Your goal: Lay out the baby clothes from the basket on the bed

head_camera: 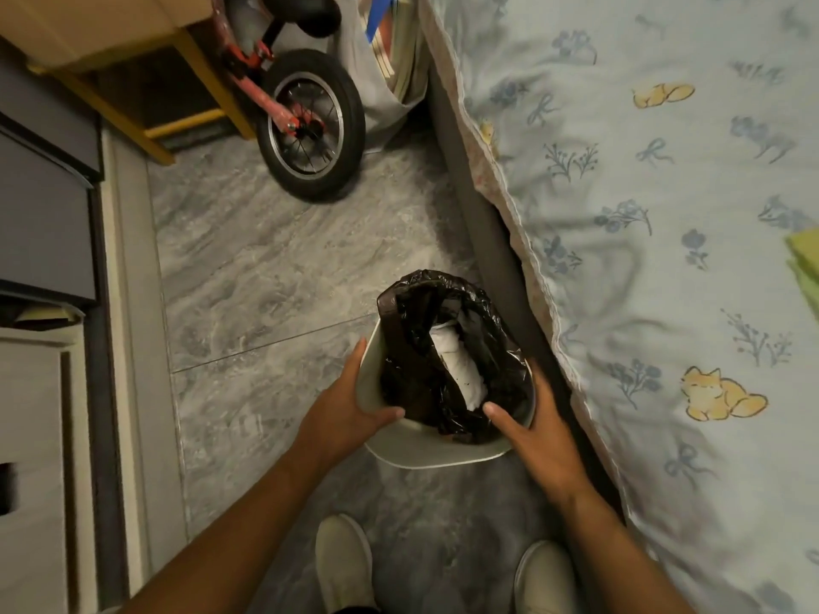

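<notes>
basket (pixel 414 452) contents mostly hidden by black liner bag (pixel 447 347); only white rolled cloth (pixel 456 370) shows, type unclear. left hand (pixel 350 403) and right hand (pixel 532 425) clasp basket rim on opp sides, thumbs over edge. basket over tiled floor (pixel 266 281), just beside bed (pixel 664 214). green item (pixel 804 263) on bed cut off at frame edge. balance bike (pixel 306 117) well beyond; shoes (pixel 343 565) below.

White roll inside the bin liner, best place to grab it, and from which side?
Take the white roll by its upper half, coming straight down from above. It leans inside the black liner, which hides its lower end; the bin's walls block any side approach.
</notes>
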